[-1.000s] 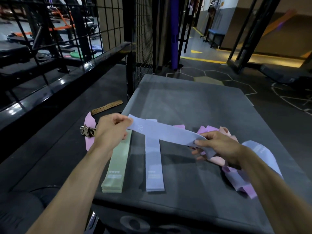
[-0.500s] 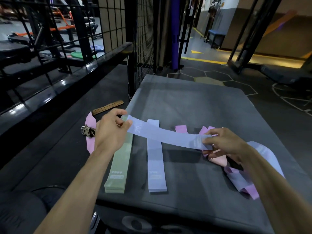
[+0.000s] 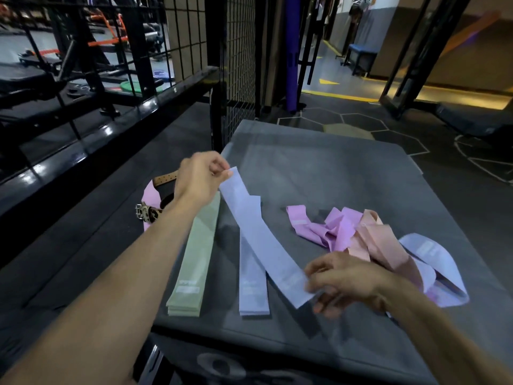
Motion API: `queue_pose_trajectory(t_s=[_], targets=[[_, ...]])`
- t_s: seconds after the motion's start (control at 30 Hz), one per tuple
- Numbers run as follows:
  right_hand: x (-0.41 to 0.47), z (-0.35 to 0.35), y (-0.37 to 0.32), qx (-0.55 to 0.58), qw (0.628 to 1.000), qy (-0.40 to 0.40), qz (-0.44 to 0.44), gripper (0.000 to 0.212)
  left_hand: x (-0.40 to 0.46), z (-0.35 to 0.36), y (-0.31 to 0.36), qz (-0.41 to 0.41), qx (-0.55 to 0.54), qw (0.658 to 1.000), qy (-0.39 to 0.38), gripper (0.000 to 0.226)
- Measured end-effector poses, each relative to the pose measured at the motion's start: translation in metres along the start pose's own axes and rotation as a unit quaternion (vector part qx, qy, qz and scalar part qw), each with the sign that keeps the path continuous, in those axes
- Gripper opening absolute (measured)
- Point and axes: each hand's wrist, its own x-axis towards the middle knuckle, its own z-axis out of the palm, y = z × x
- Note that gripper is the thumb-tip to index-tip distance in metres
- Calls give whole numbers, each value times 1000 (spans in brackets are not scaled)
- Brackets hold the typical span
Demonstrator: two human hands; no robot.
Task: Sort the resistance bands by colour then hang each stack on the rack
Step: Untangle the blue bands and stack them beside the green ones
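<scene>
Holding one lilac band [image 3: 263,240] stretched flat between both hands, we note it is a wide, soft-looking fabric strip with a pale printed patch near its near end. Left hand [image 3: 198,177] pinches the far end between thumb and fingertips; right hand [image 3: 344,279] grips the near end, fingers curled under it. The band slants above the padded block [image 3: 333,168], a grey, matte, slightly grainy slab with rounded corners.

Flat on the block, beneath the held band: one lilac stack [image 3: 252,284], straight and long, square-ended; layer count cannot be told. Just to its left, one green stack [image 3: 194,262], same shape, with at least three layers visible at its near edge. The two stacks lie side by side, apart.

To the right, a loose heap [image 3: 358,234] of crumpled bands: pink ones, a peach one [image 3: 380,240], and a lilac loop [image 3: 433,254] at the right side. We cannot count the pink ones; they overlap.

Off the block's left edge, on the dark floor: one pink band [image 3: 150,195] and one brown leather belt [image 3: 163,180] with punched holes and a metal buckle [image 3: 140,213].

Behind, one black wire-mesh rack [image 3: 236,51], square grid.
</scene>
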Motion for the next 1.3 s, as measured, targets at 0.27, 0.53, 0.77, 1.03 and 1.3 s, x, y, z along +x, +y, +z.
queue_pose_trajectory(t_s=[0.27,0.53,0.77,1.03,1.3], targets=[[18,46,-1,68,996,-61,-22,38,48,62,-10,26,94,983,-157,19],[41,52,-7,50,998,-34,-27,34,56,99,-35,-10,150,967,-203,18],[48,53,-5,16,999,-50,-12,33,56,109,-42,10,183,961,-207,16],[43,47,-5,-86,986,-127,-56,21,58,105,-40,29,199,953,-225,16],[42,46,-5,-165,964,-154,-141,18,55,103,-30,6,224,943,-247,14]])
